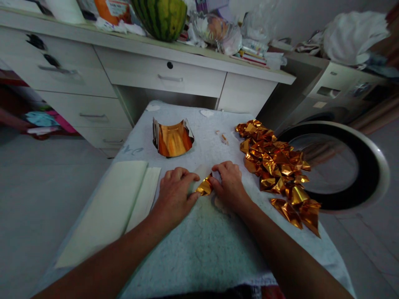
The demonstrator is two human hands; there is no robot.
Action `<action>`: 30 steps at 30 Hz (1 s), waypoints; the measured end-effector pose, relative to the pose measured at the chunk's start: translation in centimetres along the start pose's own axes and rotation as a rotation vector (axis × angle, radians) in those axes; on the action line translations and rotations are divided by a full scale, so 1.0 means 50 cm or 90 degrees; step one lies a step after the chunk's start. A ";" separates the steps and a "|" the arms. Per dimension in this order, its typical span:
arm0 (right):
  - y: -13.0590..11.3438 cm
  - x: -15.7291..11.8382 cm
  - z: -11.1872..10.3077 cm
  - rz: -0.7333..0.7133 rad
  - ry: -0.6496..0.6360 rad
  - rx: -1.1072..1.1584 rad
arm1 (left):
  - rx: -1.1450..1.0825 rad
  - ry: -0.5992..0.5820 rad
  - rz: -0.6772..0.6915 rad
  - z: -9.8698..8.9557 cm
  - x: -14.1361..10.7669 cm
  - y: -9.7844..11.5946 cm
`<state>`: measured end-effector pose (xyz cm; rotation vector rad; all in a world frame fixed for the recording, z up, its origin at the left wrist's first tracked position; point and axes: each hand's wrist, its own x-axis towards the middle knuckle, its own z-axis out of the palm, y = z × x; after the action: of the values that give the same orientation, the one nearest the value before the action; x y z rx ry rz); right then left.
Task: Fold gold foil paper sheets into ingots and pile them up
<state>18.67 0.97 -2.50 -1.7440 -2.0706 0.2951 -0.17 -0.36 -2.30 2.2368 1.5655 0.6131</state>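
Note:
A small piece of folded gold foil paper (205, 187) lies low over the cloth between my two hands. My left hand (176, 193) is closed at its left corner, with thumb and index finger on either side of the tip. My right hand (230, 186) pinches the right edge of the same piece. Just behind it a pale, whitish patch shows, and I cannot make out what it is. Beyond my left hand stands a curved stack of gold foil sheets (174, 139). To the right of my right hand is a heap of folded gold foil pieces (277, 162).
A light cloth (199, 249) covers the table. Pale paper sheets (106, 207) lie at left, and small scraps (223, 138) near the middle. Behind stands a white drawer desk (140, 70) bearing a watermelon (162, 18). An open round washer door (368, 166) is close at right.

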 end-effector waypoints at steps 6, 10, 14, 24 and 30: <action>-0.002 0.004 -0.002 -0.008 -0.021 0.026 | 0.037 0.030 -0.006 0.013 -0.002 -0.008; 0.001 0.006 -0.008 -0.016 -0.002 0.111 | 0.027 0.035 0.011 0.016 -0.004 -0.010; 0.002 0.004 -0.007 0.015 -0.042 0.303 | -0.005 0.046 0.013 0.016 -0.005 -0.010; 0.001 0.001 -0.013 0.033 -0.091 0.628 | -0.254 0.009 -0.078 -0.012 0.004 0.005; -0.002 0.000 -0.019 0.081 -0.126 0.768 | -0.496 0.109 -0.111 -0.008 0.006 -0.006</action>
<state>19.02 0.87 -1.59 -1.0616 -1.3106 1.4300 -0.55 0.02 -2.07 1.4825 1.2611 1.1453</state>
